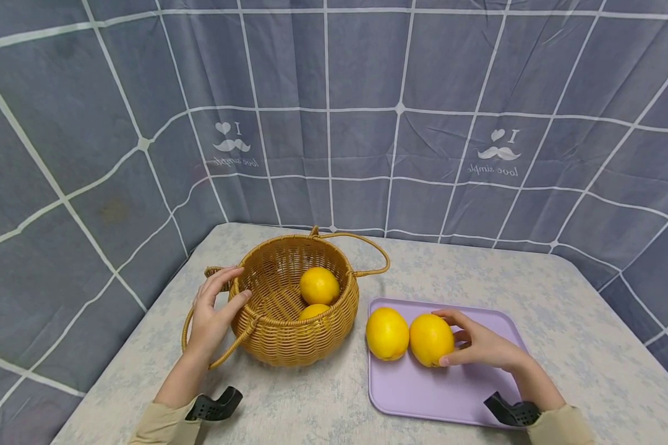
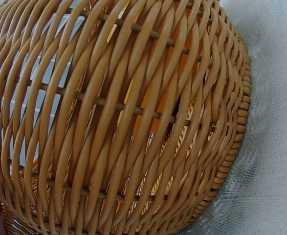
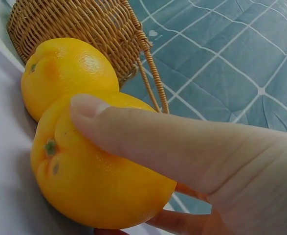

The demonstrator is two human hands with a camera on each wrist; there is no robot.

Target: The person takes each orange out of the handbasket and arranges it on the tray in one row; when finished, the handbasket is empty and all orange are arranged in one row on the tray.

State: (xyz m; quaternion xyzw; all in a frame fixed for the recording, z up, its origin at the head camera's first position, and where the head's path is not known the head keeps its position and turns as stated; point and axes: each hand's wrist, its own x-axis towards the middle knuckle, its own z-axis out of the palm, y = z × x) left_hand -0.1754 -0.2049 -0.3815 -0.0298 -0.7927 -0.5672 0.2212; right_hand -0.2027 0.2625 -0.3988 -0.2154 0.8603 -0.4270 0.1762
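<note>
My left hand holds the left rim of a round wicker basket, the thumb at its near side. In the left wrist view the basket's woven wall fills most of the picture, with orange colour showing through the gaps. Inside the basket lie an orange and a second one, partly hidden by the rim. On a lilac tray, my right hand grips an orange between thumb and fingers. Another orange sits right beside it, on the basket side.
One looped basket handle sticks out to the right at the back; the other hangs at the left by my forearm. A pale patterned cloth covers the table. Behind it hangs a grey-blue curtain with white grid lines.
</note>
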